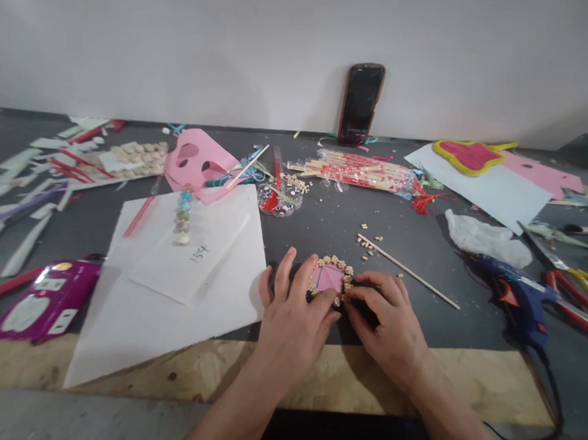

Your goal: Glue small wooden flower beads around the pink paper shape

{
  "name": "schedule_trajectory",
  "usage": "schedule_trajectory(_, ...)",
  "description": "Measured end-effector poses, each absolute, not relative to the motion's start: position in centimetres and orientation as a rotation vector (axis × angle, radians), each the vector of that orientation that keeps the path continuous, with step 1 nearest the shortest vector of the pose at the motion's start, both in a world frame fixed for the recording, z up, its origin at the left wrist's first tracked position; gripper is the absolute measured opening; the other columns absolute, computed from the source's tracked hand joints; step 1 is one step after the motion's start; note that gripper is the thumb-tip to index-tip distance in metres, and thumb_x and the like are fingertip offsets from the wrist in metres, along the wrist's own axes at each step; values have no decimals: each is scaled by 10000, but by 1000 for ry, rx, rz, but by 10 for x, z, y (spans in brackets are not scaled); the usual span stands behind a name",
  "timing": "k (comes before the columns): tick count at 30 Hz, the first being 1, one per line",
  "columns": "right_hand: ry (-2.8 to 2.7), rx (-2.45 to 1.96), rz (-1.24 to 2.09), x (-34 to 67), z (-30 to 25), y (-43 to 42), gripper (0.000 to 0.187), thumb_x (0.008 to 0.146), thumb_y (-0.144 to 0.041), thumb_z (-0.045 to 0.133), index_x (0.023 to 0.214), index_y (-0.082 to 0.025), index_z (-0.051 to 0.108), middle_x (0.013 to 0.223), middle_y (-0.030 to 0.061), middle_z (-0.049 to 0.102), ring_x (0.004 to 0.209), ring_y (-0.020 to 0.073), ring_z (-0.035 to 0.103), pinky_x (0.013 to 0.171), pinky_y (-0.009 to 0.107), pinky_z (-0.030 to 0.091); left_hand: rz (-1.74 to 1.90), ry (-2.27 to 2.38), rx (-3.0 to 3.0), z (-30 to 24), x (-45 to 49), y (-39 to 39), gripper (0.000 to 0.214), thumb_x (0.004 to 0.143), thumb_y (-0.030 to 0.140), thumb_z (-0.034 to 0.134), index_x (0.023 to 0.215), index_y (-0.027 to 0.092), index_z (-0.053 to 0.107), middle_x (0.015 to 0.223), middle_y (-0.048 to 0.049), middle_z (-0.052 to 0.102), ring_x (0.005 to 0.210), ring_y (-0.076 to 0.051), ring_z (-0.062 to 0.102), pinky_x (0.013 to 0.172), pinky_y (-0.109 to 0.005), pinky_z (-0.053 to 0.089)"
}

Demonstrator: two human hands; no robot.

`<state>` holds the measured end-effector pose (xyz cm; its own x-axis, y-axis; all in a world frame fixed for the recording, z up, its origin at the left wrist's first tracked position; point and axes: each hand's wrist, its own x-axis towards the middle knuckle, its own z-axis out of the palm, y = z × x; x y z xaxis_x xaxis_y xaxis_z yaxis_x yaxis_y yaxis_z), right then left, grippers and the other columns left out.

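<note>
A small pink craft piece lies on the dark tabletop, its rim set with small pale wooden-looking bits. My left hand holds it from the left, with the thumb along its lower edge and the other fingers spread at its left side. At the right rim, my right hand has its thumb and index finger pinched together; whatever is between them is hidden. Several loose pale bits lie behind the right hand, near a thin wooden stick.
White sheets lie at the left, near a purple packet. To the right are a blue glue gun with a cord, scissors and crumpled plastic. Packaged sticks lie behind; a phone leans against the wall.
</note>
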<state>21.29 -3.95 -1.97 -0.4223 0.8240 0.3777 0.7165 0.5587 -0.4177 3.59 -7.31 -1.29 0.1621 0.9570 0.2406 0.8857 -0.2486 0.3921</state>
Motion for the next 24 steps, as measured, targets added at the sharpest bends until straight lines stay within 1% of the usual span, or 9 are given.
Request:
schedule_trajectory(3,-2217,-1244,260,212,-19,-40,84,849,-201,581,919,-221,624,1064,87,578,996,238,545,890,472,464,673,1814,2263,-12,36,-73,217,891,361,534,1045,285,667,1462,-112,379,1401,-395,174,1030,-659,228)
schedule_trajectory(7,-2235,-1263,269,211,-19,-40,101,874,-221,560,952,-243,619,1058,76,587,985,238,553,877,477,467,682,1823,2265,-11,36,-73,212,877,346,557,1045,283,670,1456,-109,390,1395,-397,187,1034,-659,230)
schedule_trajectory(11,-2289,-1254,286,211,-20,-39,111,881,-215,557,974,-242,612,1069,77,587,985,239,549,862,471,469,683,1825,2269,-12,36,-73,214,875,355,560,1048,285,665,1460,-104,388,1397,-391,185,1039,-650,229)
schedule_trajectory(17,-2289,-1233,254,210,-21,-38,99,868,-204,578,959,-227,608,1057,75,583,976,230,532,860,458,469,705,1835,2264,-14,35,-73,267,878,346,558,1121,258,625,1452,-102,408,1398,-375,191,1057,-631,224)
schedule_trajectory(21,-2279,-1229,260,209,-21,-38,98,861,-197,588,952,-224,611,1051,74,589,970,223,527,850,440,485,771,1836,2265,-13,36,-73,214,871,315,569,1059,243,642,1432,-98,436,1392,-374,208,1051,-625,239)
schedule_trajectory(24,-2257,-1223,265,208,-21,-38,83,860,-200,588,933,-220,621,1034,79,601,960,225,530,837,430,497,799,1846,2259,-10,36,-72,188,869,243,562,1032,239,655,1411,-100,462,1384,-372,233,1043,-619,258)
